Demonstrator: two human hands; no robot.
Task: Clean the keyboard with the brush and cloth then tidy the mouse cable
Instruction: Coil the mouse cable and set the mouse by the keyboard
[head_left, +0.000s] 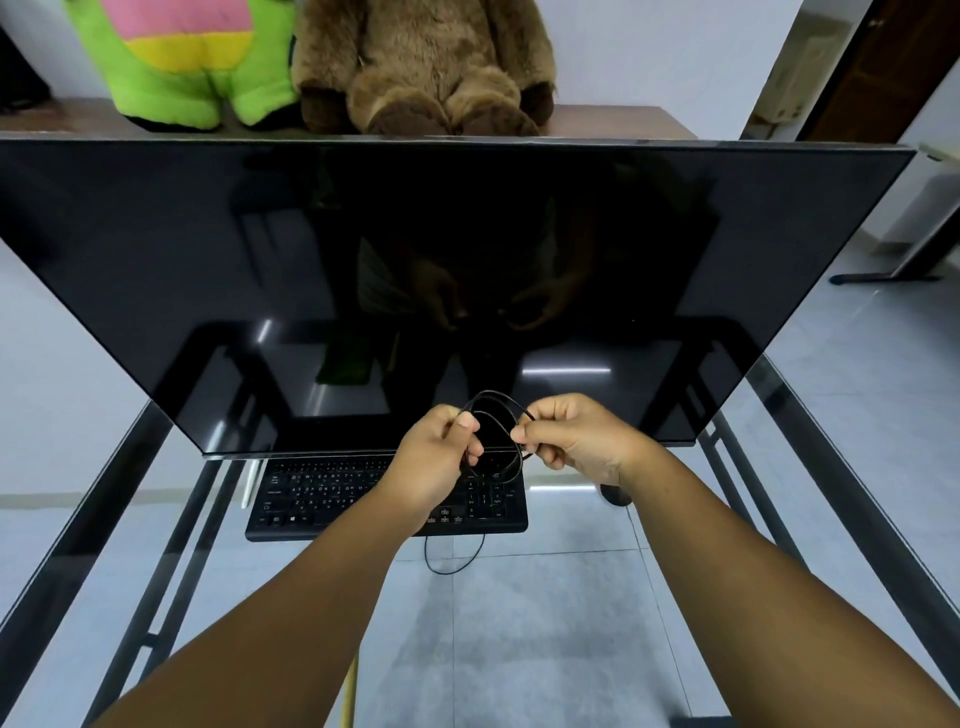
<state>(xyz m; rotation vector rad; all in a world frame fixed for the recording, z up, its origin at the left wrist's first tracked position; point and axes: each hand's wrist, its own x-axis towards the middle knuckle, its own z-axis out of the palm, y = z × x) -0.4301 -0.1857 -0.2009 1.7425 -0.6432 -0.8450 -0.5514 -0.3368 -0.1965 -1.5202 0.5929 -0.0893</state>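
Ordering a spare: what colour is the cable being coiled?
Black; the cable shows best in the head view, looped between both hands.

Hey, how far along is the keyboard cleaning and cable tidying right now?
Late stage, it seems. No brush or cloth shows clearly, and neither hand touches the keyboard, so cleaning looks finished, though its cleanliness can't be judged. In hand: the left hand and right hand both pinch the black cable, coiled into loops above the keys. Left: a slack length still hangs over the glass desk, so coiling isn't complete.
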